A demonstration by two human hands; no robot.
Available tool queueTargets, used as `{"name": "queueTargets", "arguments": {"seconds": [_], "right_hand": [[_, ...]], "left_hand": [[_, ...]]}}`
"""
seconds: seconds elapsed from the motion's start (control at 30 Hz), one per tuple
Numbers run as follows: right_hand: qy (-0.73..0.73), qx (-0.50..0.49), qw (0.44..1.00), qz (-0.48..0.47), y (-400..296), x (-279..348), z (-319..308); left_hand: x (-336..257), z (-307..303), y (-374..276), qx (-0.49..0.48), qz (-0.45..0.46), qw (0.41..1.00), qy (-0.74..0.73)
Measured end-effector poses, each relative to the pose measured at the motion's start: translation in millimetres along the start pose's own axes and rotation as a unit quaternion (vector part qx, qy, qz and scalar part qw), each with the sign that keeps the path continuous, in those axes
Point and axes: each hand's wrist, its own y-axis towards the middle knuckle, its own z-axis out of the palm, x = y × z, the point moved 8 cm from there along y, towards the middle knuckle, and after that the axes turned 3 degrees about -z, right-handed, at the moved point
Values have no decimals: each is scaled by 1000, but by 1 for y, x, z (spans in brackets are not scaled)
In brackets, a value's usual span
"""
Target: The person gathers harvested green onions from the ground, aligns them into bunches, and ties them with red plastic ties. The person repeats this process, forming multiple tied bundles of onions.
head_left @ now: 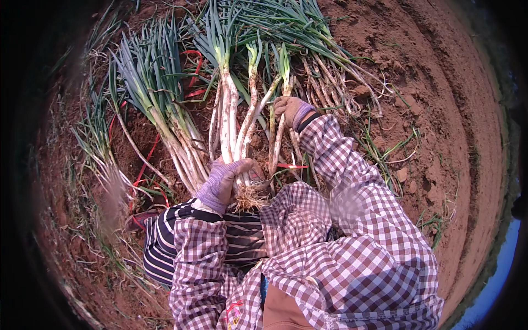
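My left hand (222, 181), in a purple and tan glove, is closed round the lower white stalks of a bunch of green onions (228, 119), just above their pale roots. The bunch's leaves point away from me. To its right, my right hand (288, 108), gloved alike, has its fingers curled at the upper stalk of another green onion (279, 138); how firmly it grips is hard to see. A thick pile of green onions (276, 20) lies beyond both hands.
More green onions (165, 111) lie at the left, with a smaller clump (99, 140) farther left. Red plastic ties (150, 154) lie among them, and another red tie (292, 166) is near my right knee. Loose leaves (387, 152) are scattered on reddish soil (412, 66) at the right.
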Motion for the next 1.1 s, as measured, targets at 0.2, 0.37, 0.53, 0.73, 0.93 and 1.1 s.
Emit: {"name": "queueTargets", "arguments": {"seconds": [0.2,0.37,0.53,0.73,0.93,1.1], "right_hand": [[66,14,993,-94,36,22,-31],[-289,-268,866,-309,-3,35,-52],[-234,-110,957,-130,-6,-42,-77],[-264,61,961,-56,-49,-103,3],[-66,371,924,69,-127,-150,116],[-181,480,855,-73,-255,-195,222]], "left_hand": [[25,19,7,71,-18,997,36],[13,37,-1,117,-32,985,-119],[20,25,3,50,-28,998,21],[28,22,-17,-77,-95,992,14],[6,59,-140,-78,37,988,124],[-77,79,-259,-148,52,946,284]]}}
